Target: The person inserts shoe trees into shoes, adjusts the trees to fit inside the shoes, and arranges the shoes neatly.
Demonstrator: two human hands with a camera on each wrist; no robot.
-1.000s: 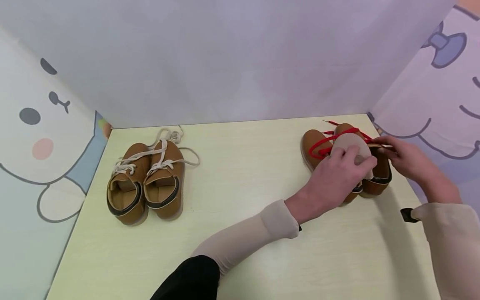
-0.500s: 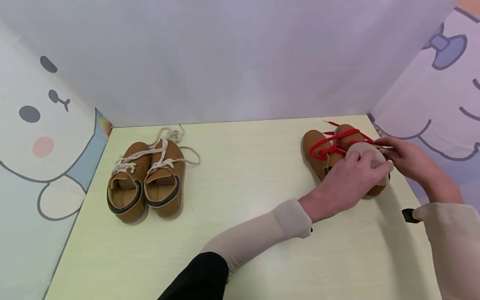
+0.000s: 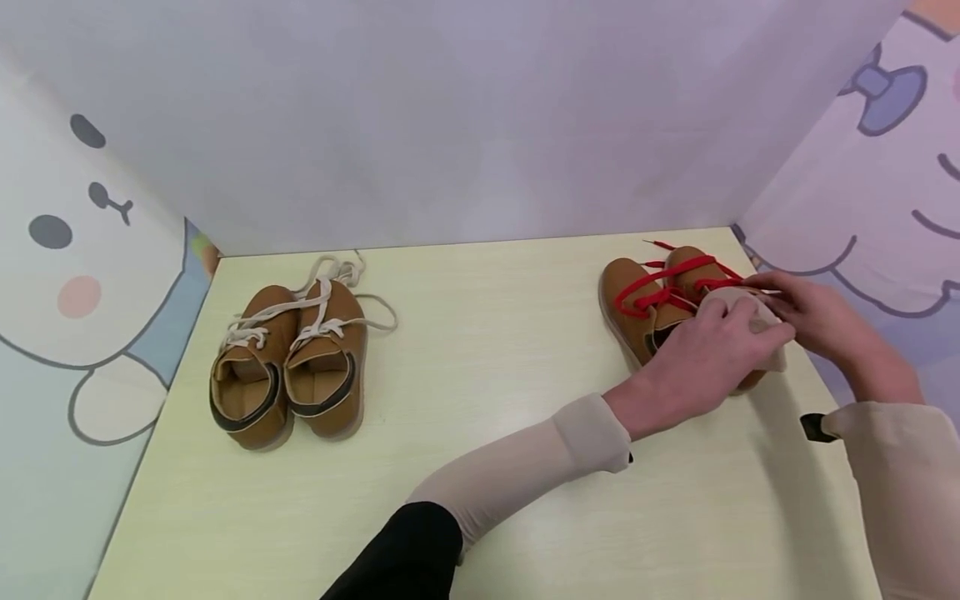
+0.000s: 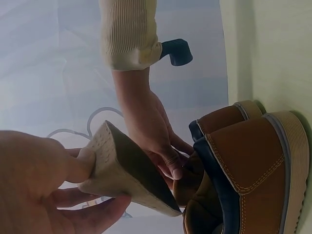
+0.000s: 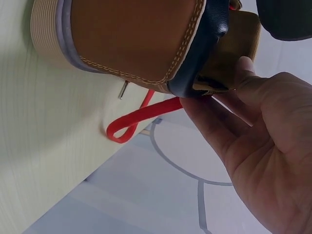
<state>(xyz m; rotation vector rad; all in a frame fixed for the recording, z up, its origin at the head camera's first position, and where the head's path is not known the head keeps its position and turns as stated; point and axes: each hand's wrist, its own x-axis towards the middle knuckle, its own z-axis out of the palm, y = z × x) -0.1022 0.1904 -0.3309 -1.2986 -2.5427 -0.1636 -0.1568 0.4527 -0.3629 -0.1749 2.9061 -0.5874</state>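
At the right of the head view sits a pair of brown shoes [image 3: 621, 279] with red laces [image 3: 678, 267]. My left hand [image 3: 708, 358] pinches a beige insole [image 4: 117, 175], bent and tilted, between thumb and fingers. One end of it comes right at the opening of the right-hand shoe [image 4: 253, 165]. My right hand [image 3: 817, 317] pinches that shoe's tongue [image 5: 231, 48], thumb on its face and fingers along the dark padded collar [image 5: 204, 63]. In the head view my left hand and the insole hide most of this shoe's opening.
A second pair of brown shoes [image 3: 330, 367] with white laces [image 3: 318, 312] stands at the left of the pale table [image 3: 480, 400]. A plain wall [image 3: 465, 125] rises behind, with cartoon-printed panels [image 3: 75, 333] at both sides. A red lace loop [image 5: 126, 126] hangs beside the shoe.
My left hand has moved right with the insole, from between the two red-laced shoes to over the right-hand one, and the insole has tipped. My right hand stays at the tongue.
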